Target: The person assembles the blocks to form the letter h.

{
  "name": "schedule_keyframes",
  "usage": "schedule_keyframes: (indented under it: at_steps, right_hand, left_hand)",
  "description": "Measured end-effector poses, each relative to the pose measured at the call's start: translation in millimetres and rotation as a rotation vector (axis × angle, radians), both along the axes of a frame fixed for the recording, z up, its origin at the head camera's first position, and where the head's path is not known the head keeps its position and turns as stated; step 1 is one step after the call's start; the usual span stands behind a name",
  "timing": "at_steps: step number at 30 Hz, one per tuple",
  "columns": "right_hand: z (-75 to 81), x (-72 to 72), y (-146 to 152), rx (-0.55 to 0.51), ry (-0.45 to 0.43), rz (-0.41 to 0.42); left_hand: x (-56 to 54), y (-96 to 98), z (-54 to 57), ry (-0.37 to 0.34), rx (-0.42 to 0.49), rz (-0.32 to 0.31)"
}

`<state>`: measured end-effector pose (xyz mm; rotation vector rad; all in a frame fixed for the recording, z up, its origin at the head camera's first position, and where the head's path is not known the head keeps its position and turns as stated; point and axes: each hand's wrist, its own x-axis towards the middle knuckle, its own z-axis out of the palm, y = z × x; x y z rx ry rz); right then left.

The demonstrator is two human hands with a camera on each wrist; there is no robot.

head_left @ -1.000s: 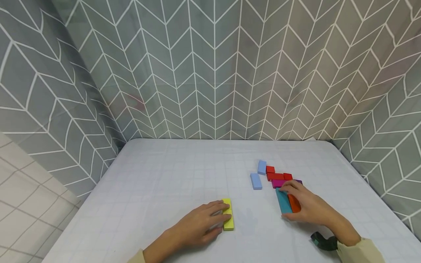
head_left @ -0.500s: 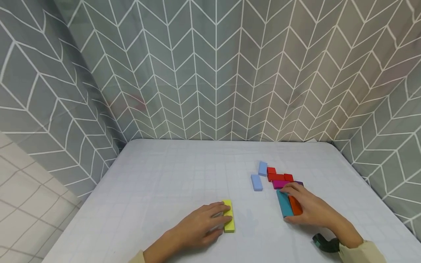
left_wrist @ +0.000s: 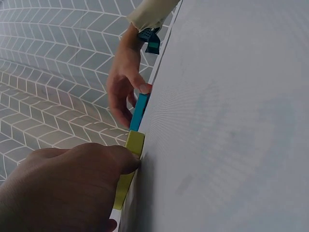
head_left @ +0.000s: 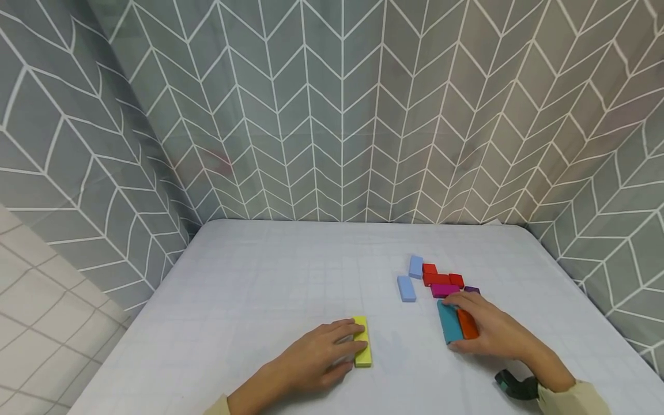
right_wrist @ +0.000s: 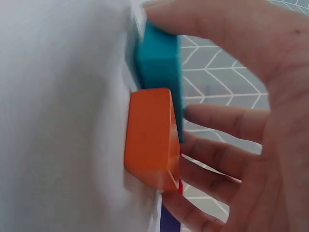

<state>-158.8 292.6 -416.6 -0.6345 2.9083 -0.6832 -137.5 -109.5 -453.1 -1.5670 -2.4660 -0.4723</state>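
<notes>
Yellow block [head_left: 363,357] lay on the white table [head_left: 233,300], left hand [head_left: 321,354] holding it, fingers bent over the top. Right hand [head_left: 485,328] spanned the teal block [head_left: 450,324] lengthwise, thumb at the near end, a finger at the far one. Orange block [head_left: 468,327] sat against teal's side, partly under that hand (couldn't tell if it was gripped too). Step in hand, judging by the pose: squaring teal and orange together, yellow kept apart. Next move probably called for a light, level push, sparing the magenta block [head_left: 444,290] and red blocks [head_left: 434,279] just beyond. Looks: yellow plain, long, slim; teal long and smooth; orange had slanted ends. Pale blue blocks [head_left: 406,289] lay left of the reds.
</notes>
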Motion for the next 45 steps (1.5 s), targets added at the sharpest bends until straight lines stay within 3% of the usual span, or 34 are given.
schedule_keyframes:
  at_steps: [15, 31, 45]
  right_hand:
    - [6.6, -3.3, -9, -0.149, 0.117, 0.03]
    - [16.5, -9.6, -30, -0.158, 0.212, 0.076]
    - [23.1, -16.8, -49, -0.16, 0.238, 0.108]
  left_hand:
    - [-0.7, 0.4, 0.9, 0.01, -0.015, -0.001]
    - [-0.2, 0.1, 1.3, 0.004, -0.018, 0.004]
    - [0.7, -0.5, 0.5, 0.012, -0.011, 0.0]
